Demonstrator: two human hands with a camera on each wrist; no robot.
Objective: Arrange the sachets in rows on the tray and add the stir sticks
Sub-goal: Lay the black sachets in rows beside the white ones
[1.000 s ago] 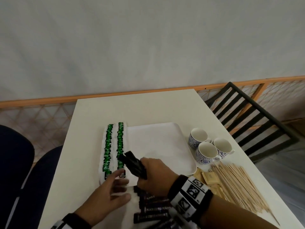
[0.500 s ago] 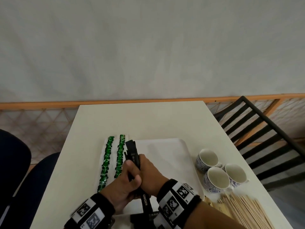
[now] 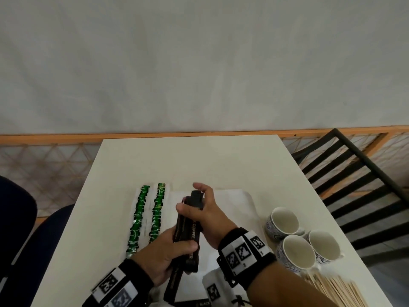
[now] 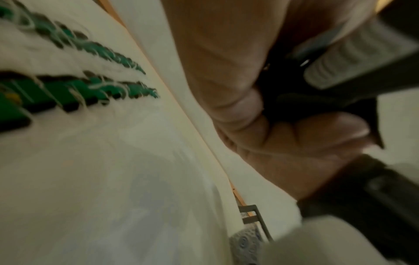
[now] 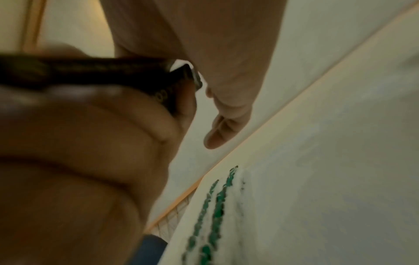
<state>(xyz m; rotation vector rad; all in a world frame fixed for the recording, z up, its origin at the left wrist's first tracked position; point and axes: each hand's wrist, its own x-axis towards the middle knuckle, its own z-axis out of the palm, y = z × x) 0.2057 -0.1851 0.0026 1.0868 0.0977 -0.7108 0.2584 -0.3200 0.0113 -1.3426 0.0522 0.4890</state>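
Note:
Two rows of green sachets [image 3: 139, 218] lie along the left side of the white tray [image 3: 240, 202]. Both hands hold a bundle of black coffee sachets [image 3: 188, 229] lengthwise above the tray, just right of the green rows. My left hand [image 3: 179, 244] grips the bundle's near end. My right hand [image 3: 194, 204] pinches its far end, with the index finger stretched over the tip. More black sachets [image 3: 174, 284] lie on the table below the hands. The stir sticks [image 3: 336, 289] are piled at the near right. Both wrist views are blurred; the right wrist view shows the dark bundle [image 5: 102, 73] and the green rows [image 5: 215, 206].
Three empty patterned cups [image 3: 284, 220] stand right of the tray, close to the sticks. A black slatted chair [image 3: 354, 173] is beyond the table's right edge, and a dark blue seat [image 3: 33, 240] is off its left edge. The wall lies behind the white table [image 3: 199, 156].
A second ago my right hand alone held the bundle and my left lay flat on the table. My left hand has since taken the near end, and my right has slid to the far end.

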